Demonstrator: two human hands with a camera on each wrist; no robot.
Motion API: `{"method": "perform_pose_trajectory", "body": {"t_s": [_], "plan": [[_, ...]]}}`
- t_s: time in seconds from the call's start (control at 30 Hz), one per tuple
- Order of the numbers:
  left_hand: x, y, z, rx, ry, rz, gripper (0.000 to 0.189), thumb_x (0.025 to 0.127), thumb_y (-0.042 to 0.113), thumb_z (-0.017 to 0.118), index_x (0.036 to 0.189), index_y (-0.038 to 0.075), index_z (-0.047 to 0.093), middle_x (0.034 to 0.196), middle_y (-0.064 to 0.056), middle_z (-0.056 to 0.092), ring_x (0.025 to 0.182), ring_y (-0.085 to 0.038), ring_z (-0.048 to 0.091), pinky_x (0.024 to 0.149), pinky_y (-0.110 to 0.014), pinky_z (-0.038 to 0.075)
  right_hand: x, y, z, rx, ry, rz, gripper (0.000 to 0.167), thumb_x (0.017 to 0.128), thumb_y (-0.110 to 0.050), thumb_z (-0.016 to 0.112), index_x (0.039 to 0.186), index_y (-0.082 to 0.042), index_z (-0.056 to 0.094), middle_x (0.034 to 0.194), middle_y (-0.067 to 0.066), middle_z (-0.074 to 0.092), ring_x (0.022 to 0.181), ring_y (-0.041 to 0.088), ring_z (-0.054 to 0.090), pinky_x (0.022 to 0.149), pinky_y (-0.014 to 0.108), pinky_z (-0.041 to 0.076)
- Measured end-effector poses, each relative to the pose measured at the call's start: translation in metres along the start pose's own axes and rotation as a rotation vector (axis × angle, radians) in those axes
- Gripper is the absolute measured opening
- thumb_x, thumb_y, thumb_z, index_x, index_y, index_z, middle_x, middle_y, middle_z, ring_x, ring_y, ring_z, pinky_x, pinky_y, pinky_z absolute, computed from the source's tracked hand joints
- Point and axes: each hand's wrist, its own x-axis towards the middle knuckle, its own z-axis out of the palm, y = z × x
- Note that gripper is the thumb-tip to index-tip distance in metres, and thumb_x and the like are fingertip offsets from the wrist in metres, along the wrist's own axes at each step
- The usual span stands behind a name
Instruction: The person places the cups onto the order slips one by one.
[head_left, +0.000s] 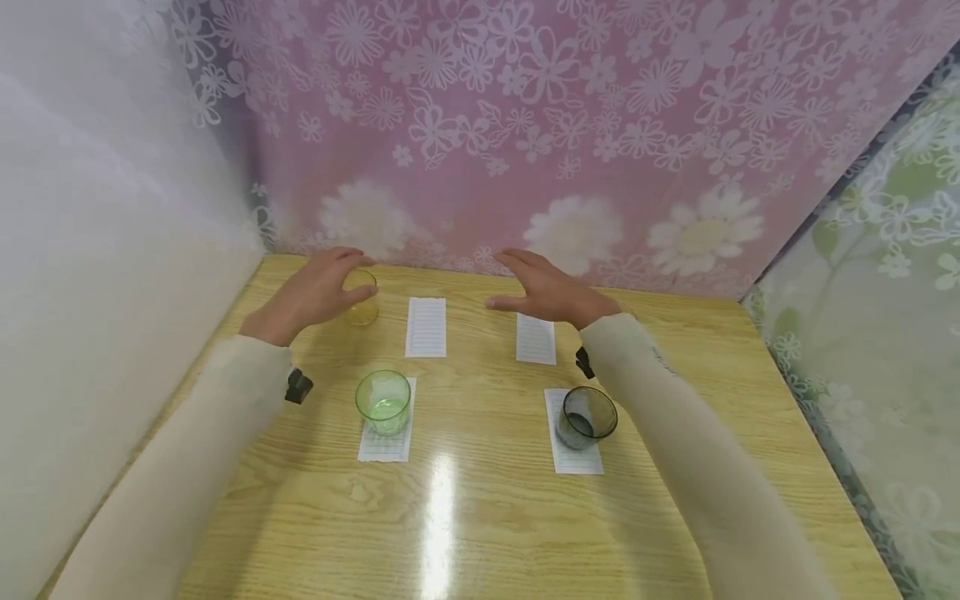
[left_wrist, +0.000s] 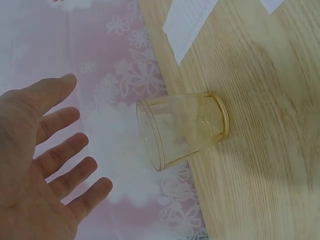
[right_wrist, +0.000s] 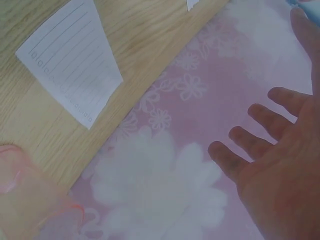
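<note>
My left hand point(head_left: 318, 287) hovers with spread fingers over the far left of the table, by a yellow glass point(head_left: 363, 312). The left wrist view shows a gap between the fingers and that upright yellow glass point(left_wrist: 195, 125). Across from it, my right hand point(head_left: 543, 287) is held above a lined paper slip point(head_left: 536, 342), its fingers extended and holding nothing. A pinkish glass point(right_wrist: 30, 195) appears at the lower left of the right wrist view; in the head view the right wrist mostly hides it. Nearer me stand a green glass point(head_left: 384, 408) and a dark grey glass point(head_left: 585, 421).
Another lined slip point(head_left: 426, 327) lies between the hands. The green and grey glasses stand on slips of their own. A flowered pink curtain point(head_left: 480, 167) hangs at the back of the wooden table point(head_left: 495, 517). Pale sheets point(head_left: 97, 250) flank the left side, green-flowered ones the right.
</note>
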Motion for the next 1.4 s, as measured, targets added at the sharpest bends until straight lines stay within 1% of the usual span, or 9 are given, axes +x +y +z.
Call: {"method": "perform_pose_trajectory", "body": {"t_s": [0.13, 0.33, 0.57, 0.8, 0.93, 1.07, 1.23, 1.4], "plan": [[0.0, -0.005, -0.004, -0.013, -0.01, -0.023, 0.059, 0.112, 0.035, 0.063, 0.162, 0.007, 0.05, 0.174, -0.026, 0.032, 0.161, -0.051, 0.027, 0.129, -0.072, 0.025, 0.012, -0.003, 0.007, -0.001, -0.02, -0.01, 0.1, 0.105, -0.059, 0.068, 0.177, -0.018, 0.012, 0.185, 0.009, 0.005, 0.172, 0.034, 0.005, 0.137, 0.062, 0.016], [-0.001, -0.013, -0.008, -0.04, -0.023, -0.043, 0.061, 0.111, 0.035, 0.065, 0.162, 0.006, 0.049, 0.175, -0.028, 0.028, 0.162, -0.053, 0.024, 0.129, -0.074, 0.024, 0.022, -0.009, 0.011, -0.042, -0.061, -0.031, 0.099, 0.105, -0.056, 0.069, 0.177, -0.016, 0.013, 0.185, 0.014, 0.007, 0.171, 0.037, 0.006, 0.137, 0.063, 0.015], [0.003, -0.023, -0.008, -0.022, -0.005, -0.021, 0.059, 0.11, 0.032, 0.068, 0.16, 0.006, 0.051, 0.173, -0.03, 0.031, 0.16, -0.054, 0.026, 0.13, -0.072, 0.023, 0.037, -0.013, 0.019, -0.074, -0.087, -0.044, 0.098, 0.105, -0.053, 0.071, 0.177, -0.013, 0.017, 0.184, 0.014, 0.01, 0.171, 0.036, 0.008, 0.138, 0.059, 0.013], [0.001, -0.033, -0.007, -0.041, -0.041, -0.067, 0.071, 0.108, 0.041, 0.069, 0.166, 0.007, 0.043, 0.175, -0.029, 0.027, 0.162, -0.054, 0.022, 0.126, -0.077, 0.025, 0.051, -0.019, 0.033, -0.042, -0.12, -0.055, 0.098, 0.105, -0.049, 0.073, 0.176, -0.012, 0.017, 0.184, 0.017, 0.013, 0.171, 0.036, 0.011, 0.138, 0.058, 0.014], [0.0, -0.036, -0.006, -0.047, -0.056, -0.081, 0.077, 0.108, 0.044, 0.069, 0.167, 0.006, 0.039, 0.174, -0.03, 0.027, 0.161, -0.055, 0.023, 0.127, -0.077, 0.024, 0.055, -0.021, 0.039, 0.012, -0.138, -0.029, 0.099, 0.105, -0.045, 0.075, 0.177, -0.015, 0.014, 0.184, 0.012, 0.013, 0.172, 0.034, 0.011, 0.138, 0.057, 0.015], [0.0, -0.04, -0.002, -0.046, -0.06, -0.084, 0.08, 0.107, 0.043, 0.07, 0.169, 0.006, 0.035, 0.174, -0.031, 0.026, 0.16, -0.056, 0.025, 0.128, -0.076, 0.024, 0.058, -0.018, 0.047, 0.048, -0.161, 0.003, 0.102, 0.103, -0.046, 0.076, 0.177, -0.018, 0.012, 0.185, 0.006, 0.012, 0.172, 0.029, 0.01, 0.139, 0.053, 0.017], [-0.002, -0.048, 0.003, -0.054, -0.044, -0.086, 0.083, 0.107, 0.043, 0.07, 0.171, 0.007, 0.031, 0.176, -0.03, 0.026, 0.16, -0.056, 0.025, 0.128, -0.075, 0.023, 0.063, -0.016, 0.056, 0.065, -0.175, 0.01, 0.102, 0.103, -0.043, 0.077, 0.177, -0.016, 0.012, 0.185, 0.007, 0.013, 0.172, 0.029, 0.012, 0.139, 0.051, 0.018], [-0.005, -0.054, 0.006, -0.09, -0.043, -0.089, 0.087, 0.106, 0.042, 0.072, 0.173, 0.007, 0.028, 0.177, -0.029, 0.024, 0.162, -0.055, 0.022, 0.13, -0.074, 0.022, 0.065, -0.022, 0.064, 0.076, -0.189, 0.034, 0.102, 0.103, -0.041, 0.078, 0.177, -0.015, 0.012, 0.185, 0.008, 0.013, 0.172, 0.031, 0.012, 0.138, 0.053, 0.019]]}}
